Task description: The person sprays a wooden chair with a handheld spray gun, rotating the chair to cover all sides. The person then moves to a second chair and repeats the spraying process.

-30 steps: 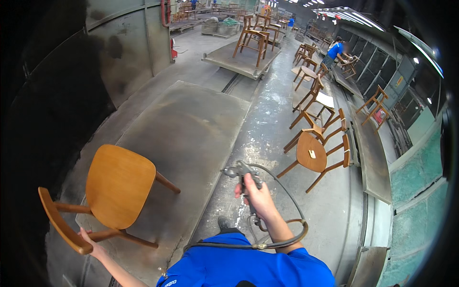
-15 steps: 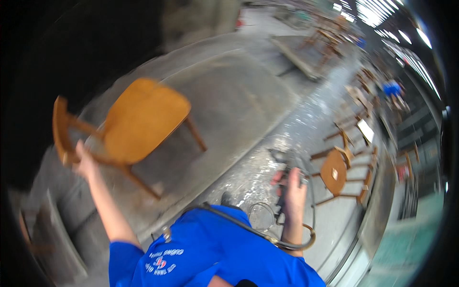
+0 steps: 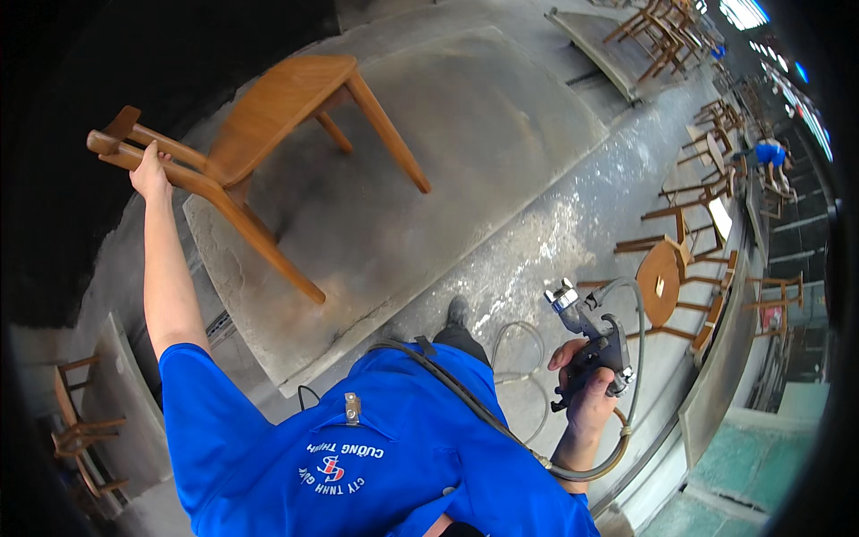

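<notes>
At the left, my left hand [image 3: 152, 172] grips a wooden chair [image 3: 273, 116] by its back post, just below the curved backrest. The chair is tilted over a grey platform, its seat seen at a slant and its legs angled down to the right. My right hand [image 3: 591, 385] is wrapped round a dark spray gun [image 3: 598, 345] with a silver front end, held away from the chair. A hose [image 3: 631, 394] runs from the gun, loops under my right forearm and crosses my blue shirt.
Beneath the chair lies a broad, stained grey platform [image 3: 483, 170]. Along the right stand several wooden chairs [image 3: 662, 277], with a person in blue [image 3: 771, 157] farther off. More chairs [image 3: 658, 31] rest on a far platform. Hose coils [image 3: 523, 358] hang beside my foot [image 3: 457, 311].
My left hand has raised and tipped the chair, so its seat now shows at a slant. The spray gun in my right hand has moved right and come into clearer view.
</notes>
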Available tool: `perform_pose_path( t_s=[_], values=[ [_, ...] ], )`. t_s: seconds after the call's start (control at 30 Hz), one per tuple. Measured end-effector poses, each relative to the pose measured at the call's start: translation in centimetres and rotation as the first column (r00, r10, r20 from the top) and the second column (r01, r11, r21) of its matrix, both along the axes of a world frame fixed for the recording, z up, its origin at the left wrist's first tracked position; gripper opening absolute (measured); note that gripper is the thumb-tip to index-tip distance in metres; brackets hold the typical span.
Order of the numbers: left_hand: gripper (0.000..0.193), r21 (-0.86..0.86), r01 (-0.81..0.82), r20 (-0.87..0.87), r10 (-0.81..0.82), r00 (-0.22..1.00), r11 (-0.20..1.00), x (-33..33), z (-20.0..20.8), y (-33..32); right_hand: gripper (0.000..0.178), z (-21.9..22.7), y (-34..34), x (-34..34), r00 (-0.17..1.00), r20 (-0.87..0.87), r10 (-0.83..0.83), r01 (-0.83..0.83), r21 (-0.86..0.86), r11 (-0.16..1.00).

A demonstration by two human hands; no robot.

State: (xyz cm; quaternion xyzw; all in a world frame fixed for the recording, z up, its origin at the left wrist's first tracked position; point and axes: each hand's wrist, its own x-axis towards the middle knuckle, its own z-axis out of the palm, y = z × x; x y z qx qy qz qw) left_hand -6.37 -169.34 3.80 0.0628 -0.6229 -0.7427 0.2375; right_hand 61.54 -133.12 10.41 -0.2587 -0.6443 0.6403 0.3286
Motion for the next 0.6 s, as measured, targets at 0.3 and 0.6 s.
perform_pose_path(
  t_s=[0.3,0.6],
  values=[
    [0.024,-0.107,0.121,0.078,-0.113,0.99,0.987,-3.8,-5.4,-0.9,0.055,-2.2,-2.8,2.9,0.803,0.546,-0.239,0.337,-0.085,0.938],
    [0.111,-0.221,0.193,0.127,-0.168,0.978,0.956,-2.2,-6.6,0.2,0.09,0.4,-2.5,-0.1,0.99,0.088,-0.113,0.119,-0.068,0.991]
  ],
)
